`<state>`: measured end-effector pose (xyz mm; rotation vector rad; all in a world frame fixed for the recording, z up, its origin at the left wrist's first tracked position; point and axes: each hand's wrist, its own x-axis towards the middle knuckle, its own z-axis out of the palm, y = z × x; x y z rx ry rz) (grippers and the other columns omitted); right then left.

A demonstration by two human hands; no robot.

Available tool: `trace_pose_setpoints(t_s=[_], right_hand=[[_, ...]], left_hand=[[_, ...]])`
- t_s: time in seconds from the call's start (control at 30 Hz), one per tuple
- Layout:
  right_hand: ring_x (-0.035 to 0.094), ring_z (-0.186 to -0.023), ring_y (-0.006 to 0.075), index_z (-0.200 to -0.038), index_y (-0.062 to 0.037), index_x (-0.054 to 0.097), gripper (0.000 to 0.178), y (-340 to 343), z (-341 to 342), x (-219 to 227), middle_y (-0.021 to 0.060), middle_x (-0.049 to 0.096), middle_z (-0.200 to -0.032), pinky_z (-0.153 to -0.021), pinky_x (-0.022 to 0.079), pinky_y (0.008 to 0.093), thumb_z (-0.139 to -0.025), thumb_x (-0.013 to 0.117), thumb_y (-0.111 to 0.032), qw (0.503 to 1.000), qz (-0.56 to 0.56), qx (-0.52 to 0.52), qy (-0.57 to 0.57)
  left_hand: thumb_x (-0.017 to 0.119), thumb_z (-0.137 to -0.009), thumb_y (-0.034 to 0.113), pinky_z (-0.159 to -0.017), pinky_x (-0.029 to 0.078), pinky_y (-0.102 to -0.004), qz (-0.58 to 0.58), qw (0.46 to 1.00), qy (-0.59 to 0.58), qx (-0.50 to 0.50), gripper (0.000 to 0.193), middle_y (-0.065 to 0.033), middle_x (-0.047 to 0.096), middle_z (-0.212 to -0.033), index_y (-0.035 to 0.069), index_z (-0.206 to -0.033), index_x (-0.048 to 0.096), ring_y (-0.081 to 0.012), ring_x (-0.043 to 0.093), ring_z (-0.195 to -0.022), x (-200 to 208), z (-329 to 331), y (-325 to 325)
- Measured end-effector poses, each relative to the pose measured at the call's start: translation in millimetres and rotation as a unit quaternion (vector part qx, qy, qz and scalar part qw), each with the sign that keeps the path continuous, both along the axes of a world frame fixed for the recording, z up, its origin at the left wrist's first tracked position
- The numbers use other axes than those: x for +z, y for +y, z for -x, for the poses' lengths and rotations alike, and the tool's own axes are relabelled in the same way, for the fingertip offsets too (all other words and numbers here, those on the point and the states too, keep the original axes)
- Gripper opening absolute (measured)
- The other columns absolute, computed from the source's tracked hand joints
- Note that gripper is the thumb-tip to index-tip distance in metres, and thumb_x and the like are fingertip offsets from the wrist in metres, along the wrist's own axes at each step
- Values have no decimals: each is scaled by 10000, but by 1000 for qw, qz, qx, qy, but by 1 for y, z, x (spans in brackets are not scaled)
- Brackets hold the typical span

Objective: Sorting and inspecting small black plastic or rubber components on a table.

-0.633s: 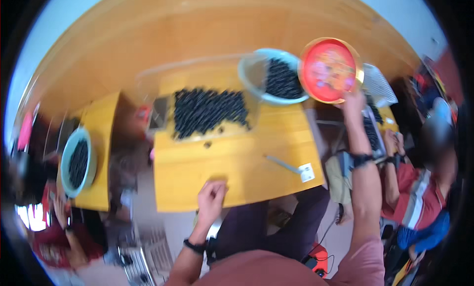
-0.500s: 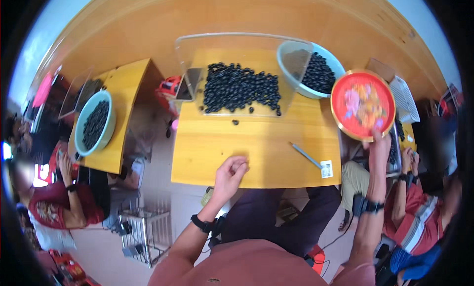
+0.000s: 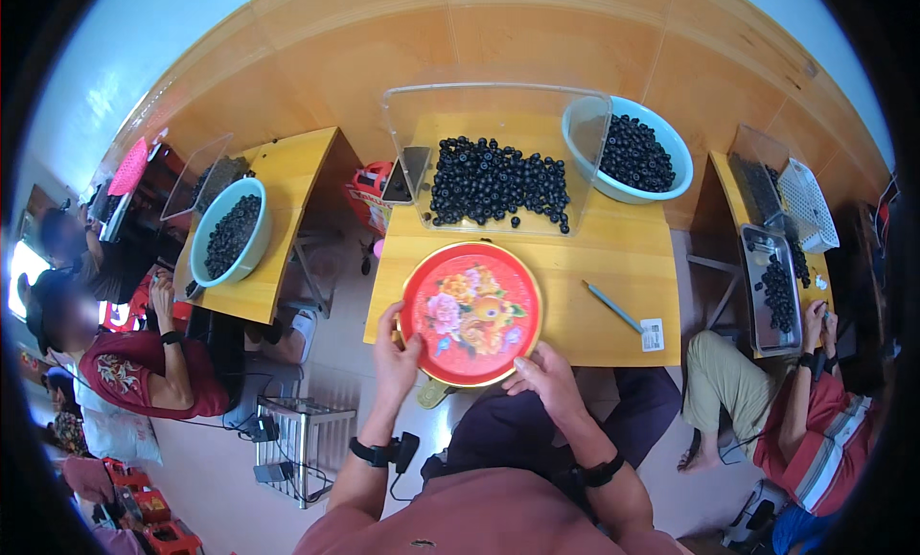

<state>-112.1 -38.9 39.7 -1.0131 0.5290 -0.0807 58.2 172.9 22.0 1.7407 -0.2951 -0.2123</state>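
A round red tray [image 3: 471,314] with a gold rim and a flower print is held over the front of the yellow table [image 3: 604,239]. My left hand [image 3: 394,358] grips its left edge, thumb on the rim. At the lower right edge, my right hand [image 3: 546,381] pinches the rim. Just beyond the tray lies a spread of small round black beads [image 3: 494,181], inside a clear plastic bin [image 3: 498,93] that opens towards me. To my right on the table are a grey pen-like tool [image 3: 613,306] and a small white printed label [image 3: 652,335].
A pale blue basin [image 3: 676,186] of black beads stands at the table's back right. Another basin [image 3: 199,258] sits on the left table beside a seated person [image 3: 144,373]. On the right, a second person [image 3: 805,411] works near a metal tray [image 3: 778,344]. A metal rack [image 3: 305,430] stands on the floor.
The red tray has moved from the far right to the front middle of the table. My left hand, formerly free over the table, now grips it together with my right hand.
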Motion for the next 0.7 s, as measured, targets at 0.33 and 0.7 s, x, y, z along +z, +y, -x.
trace_pose_setpoints(t_s=[0.33,0.7], right_hand=[[584,-1172,400,-1200,-15,663,356,-105,35,-2,169,644,-1225,-994,454,515,-880,763,-135,597,776,-169,113],[576,-1140,358,-1174,-71,681,318,-134,32,-53,154,623,-1183,-974,434,498,-883,771,-162,606,771,-160,116]], left_hand=[[665,-965,-13,-907,582,-353,-195,961,-178,84,421,-170,691,-1248,25,-1380,608,-254,709,-1112,-25,-61,30],[764,-934,183,-1046,512,-448,-397,883,-225,108,363,-183,591,-1411,98,-1277,684,-360,595,-1296,15,-79,-30]])
